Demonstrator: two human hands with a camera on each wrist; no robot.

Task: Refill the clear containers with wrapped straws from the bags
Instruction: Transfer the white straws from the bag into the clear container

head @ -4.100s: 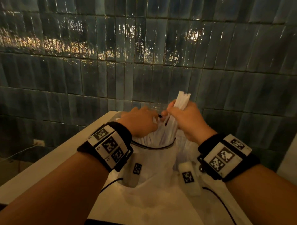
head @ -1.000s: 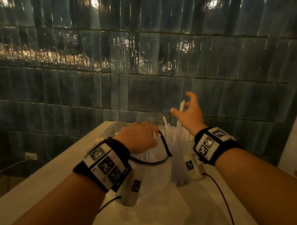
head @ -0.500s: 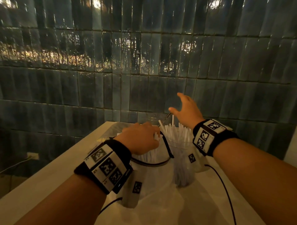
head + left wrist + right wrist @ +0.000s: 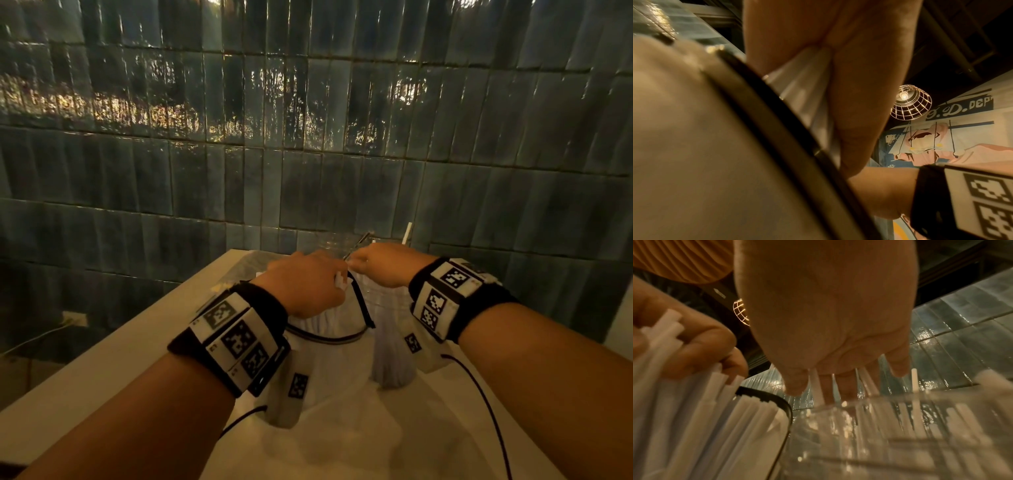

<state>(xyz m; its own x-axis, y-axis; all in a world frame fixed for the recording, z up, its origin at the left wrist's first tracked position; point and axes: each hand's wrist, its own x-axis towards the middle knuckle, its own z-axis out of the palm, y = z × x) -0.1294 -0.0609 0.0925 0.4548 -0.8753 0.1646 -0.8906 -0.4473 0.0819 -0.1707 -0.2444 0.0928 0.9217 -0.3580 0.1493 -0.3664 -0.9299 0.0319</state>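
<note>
A clear bag with a black rim (image 4: 329, 337) stands on the white counter, full of white wrapped straws (image 4: 325, 318). My left hand (image 4: 305, 284) reaches into its mouth and grips a bunch of those straws (image 4: 659, 337). Right beside the bag stands a clear container (image 4: 394, 342) packed with upright straws (image 4: 916, 418). My right hand (image 4: 383, 267) is above it, fingers (image 4: 840, 386) straight and pointing down among the straw tops. One straw (image 4: 407, 233) sticks up higher behind that hand.
A dark tiled wall (image 4: 308, 137) rises just behind the counter (image 4: 102, 370), whose left edge runs diagonally towards me. Another clear container (image 4: 334, 243) shows faintly behind the hands. Black cables (image 4: 486, 411) trail from both wrist bands across the counter.
My right hand, earlier raised and spread above the container after dropping a bundle in, has come down onto the straw tops. The left hand has stayed in the bag.
</note>
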